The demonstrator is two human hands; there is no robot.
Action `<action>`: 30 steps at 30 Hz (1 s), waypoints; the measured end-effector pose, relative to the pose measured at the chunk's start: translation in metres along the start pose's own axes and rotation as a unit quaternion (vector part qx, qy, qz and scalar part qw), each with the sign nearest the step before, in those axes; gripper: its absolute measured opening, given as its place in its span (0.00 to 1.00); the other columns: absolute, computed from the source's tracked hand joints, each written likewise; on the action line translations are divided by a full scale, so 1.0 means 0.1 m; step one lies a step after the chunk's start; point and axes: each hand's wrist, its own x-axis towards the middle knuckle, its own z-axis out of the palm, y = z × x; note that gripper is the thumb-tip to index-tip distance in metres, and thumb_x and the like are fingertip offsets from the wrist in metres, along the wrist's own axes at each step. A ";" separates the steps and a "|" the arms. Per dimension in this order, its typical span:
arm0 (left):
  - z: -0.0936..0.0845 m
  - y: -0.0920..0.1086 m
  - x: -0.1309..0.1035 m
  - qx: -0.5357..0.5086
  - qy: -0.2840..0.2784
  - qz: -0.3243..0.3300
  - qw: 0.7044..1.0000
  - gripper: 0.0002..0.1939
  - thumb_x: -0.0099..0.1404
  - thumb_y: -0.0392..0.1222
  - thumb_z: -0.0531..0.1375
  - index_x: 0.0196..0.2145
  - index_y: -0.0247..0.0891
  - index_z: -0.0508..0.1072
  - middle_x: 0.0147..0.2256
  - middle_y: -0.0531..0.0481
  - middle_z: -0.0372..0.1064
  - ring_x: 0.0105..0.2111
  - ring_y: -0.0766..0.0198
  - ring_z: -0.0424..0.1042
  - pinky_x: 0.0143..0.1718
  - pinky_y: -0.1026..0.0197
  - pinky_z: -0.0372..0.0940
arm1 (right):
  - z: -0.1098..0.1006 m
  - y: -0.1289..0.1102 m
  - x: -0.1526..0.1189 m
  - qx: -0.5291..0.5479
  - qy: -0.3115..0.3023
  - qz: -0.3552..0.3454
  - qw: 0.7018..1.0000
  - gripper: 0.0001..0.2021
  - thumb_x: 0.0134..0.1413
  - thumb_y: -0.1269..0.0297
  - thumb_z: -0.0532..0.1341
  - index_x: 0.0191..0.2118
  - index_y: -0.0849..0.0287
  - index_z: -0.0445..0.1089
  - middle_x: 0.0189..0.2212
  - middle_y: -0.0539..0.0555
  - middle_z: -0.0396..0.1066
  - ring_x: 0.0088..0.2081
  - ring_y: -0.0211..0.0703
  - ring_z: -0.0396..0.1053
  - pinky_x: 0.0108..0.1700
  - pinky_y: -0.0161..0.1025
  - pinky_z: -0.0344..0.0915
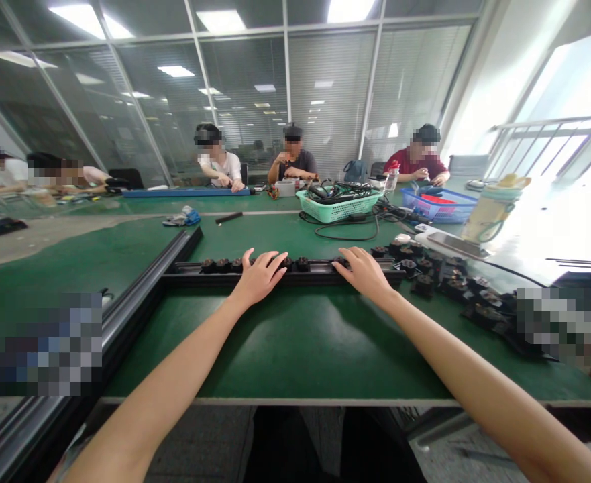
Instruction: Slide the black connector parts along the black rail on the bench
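A long black rail (315,276) lies crosswise on the green table in front of me, with several small black round-topped parts (223,265) sitting along its channel. Over its middle, my left hand (259,276) has its thumb and forefinger on either side of one black part (288,263), the other fingers spread. Farther right on the rail, my right hand (364,274) pinches another black part, mostly hidden by the fingers. One more black part (302,263) sits in the channel between my hands.
A long dark metal profile (139,295) runs diagonally at left, meeting the rail's end. Many loose black parts (446,278) are heaped at right, near a phone (457,244) and a bottle (494,211). Beyond stand a green basket of cables (338,209) and a blue basket (439,209). Several people work opposite.
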 end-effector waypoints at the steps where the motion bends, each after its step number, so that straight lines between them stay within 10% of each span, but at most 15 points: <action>1: 0.00 0.00 0.00 0.000 -0.001 -0.001 1.000 0.26 0.79 0.52 0.44 0.67 0.47 0.65 0.61 0.39 0.69 0.62 0.51 0.67 0.70 0.34 0.36 | 0.05 0.00 0.01 0.022 0.000 0.004 1.000 0.23 0.71 0.56 0.54 0.61 0.66 0.70 0.52 0.67 0.74 0.54 0.56 0.70 0.55 0.47 0.64; 30: 0.00 -0.01 0.01 0.008 -0.009 0.000 1.000 0.25 0.79 0.52 0.43 0.67 0.46 0.65 0.60 0.39 0.70 0.61 0.52 0.68 0.69 0.34 0.35 | 0.16 0.06 -0.01 0.054 -0.021 0.065 0.996 0.20 0.70 0.58 0.57 0.61 0.62 0.71 0.53 0.64 0.77 0.62 0.57 0.69 0.58 0.46 0.68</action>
